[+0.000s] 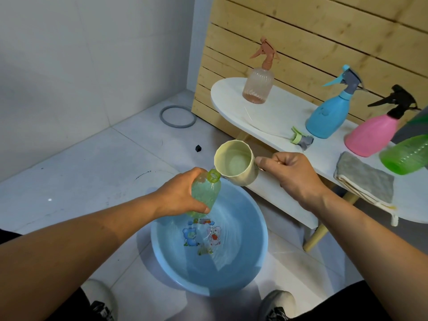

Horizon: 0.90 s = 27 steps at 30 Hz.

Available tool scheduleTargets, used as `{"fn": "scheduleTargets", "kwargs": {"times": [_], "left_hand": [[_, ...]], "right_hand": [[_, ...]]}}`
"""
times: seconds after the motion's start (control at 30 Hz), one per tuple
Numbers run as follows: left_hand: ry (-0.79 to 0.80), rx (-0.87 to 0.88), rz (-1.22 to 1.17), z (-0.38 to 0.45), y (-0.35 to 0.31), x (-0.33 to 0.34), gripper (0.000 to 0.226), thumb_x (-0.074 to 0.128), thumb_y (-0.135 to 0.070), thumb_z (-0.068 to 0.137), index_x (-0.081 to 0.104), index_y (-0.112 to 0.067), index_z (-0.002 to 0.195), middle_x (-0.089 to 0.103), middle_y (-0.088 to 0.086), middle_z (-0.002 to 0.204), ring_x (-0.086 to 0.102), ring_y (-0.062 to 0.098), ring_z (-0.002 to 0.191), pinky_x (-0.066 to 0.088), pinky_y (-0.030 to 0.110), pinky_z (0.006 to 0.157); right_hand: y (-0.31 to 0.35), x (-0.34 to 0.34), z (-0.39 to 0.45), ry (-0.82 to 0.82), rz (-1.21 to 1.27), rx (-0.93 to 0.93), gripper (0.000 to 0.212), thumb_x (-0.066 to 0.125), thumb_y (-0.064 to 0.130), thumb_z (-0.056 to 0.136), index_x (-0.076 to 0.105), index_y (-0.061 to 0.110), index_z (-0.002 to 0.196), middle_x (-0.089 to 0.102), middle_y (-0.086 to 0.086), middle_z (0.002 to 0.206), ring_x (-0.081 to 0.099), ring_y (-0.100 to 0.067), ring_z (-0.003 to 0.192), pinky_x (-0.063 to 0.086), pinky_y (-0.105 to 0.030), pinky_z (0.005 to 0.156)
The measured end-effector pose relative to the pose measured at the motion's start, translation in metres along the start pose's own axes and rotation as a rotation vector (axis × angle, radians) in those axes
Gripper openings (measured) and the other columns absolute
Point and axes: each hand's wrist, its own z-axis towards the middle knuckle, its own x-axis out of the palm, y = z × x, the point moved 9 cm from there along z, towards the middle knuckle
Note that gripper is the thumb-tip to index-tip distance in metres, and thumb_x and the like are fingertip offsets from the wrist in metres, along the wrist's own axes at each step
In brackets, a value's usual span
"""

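My left hand (183, 193) grips a clear green bottle (205, 193) with no cap, its open neck pointing up and away. My right hand (291, 174) holds a cream cup (234, 165) by its handle, tilted so that its rim touches or nearly touches the bottle's mouth. The cup looks to hold a little water. Both hang over a light blue basin (252, 269) on the floor, which holds shallow water and has cartoon animals printed on its bottom.
A white low table (273, 112) at the right carries a peach spray bottle (258, 86), a blue one (328, 117), a pink one (372, 133), a green bottle (407, 156), a loose green spray head (301, 139) and a grey cloth (366, 179). A grey ring (178, 117) lies on the tiled floor.
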Motion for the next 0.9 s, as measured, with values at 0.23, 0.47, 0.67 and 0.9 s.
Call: {"fn": "scheduleTargets", "kwargs": {"times": [0.23,0.47,0.67,0.9], "left_hand": [[0.002,-0.015,0.006,0.000,0.003,0.000,0.087,0.095,-0.042,0.060,0.047,-0.039,0.133,0.061,-0.016,0.123,0.062,0.010,0.110,0.056,0.040,0.095],[-0.005,-0.023,0.020,0.000,0.002,0.000,0.088,0.096,-0.036,0.063,0.047,-0.037,0.137,0.060,-0.014,0.124,0.061,0.011,0.111,0.056,0.036,0.094],[0.001,-0.028,0.016,0.000,0.003,0.002,0.087,0.096,-0.035,0.064,0.047,-0.036,0.136,0.060,-0.015,0.124,0.062,0.011,0.111,0.056,0.036,0.094],[0.001,-0.025,0.018,0.000,0.005,0.003,0.089,0.096,-0.036,0.062,0.047,-0.037,0.136,0.060,-0.015,0.124,0.062,0.010,0.111,0.056,0.039,0.095]], "right_hand": [[0.004,0.000,0.000,-0.002,-0.062,-0.025,0.050,0.076,0.043,0.086,0.048,0.012,0.058,0.036,0.000,0.054,0.032,-0.015,0.053,0.033,-0.035,0.058],[0.008,0.002,-0.002,0.003,-0.097,-0.042,0.050,0.075,0.042,0.088,0.046,0.013,0.059,0.034,0.001,0.055,0.030,-0.015,0.054,0.031,-0.032,0.055],[0.009,0.001,-0.005,-0.004,-0.114,-0.051,0.050,0.075,0.042,0.087,0.045,0.015,0.057,0.035,0.004,0.053,0.031,-0.014,0.053,0.032,-0.031,0.054],[0.011,0.002,-0.007,0.000,-0.139,-0.057,0.050,0.075,0.043,0.088,0.046,0.016,0.057,0.035,0.007,0.051,0.031,-0.013,0.052,0.031,-0.030,0.053]]}}
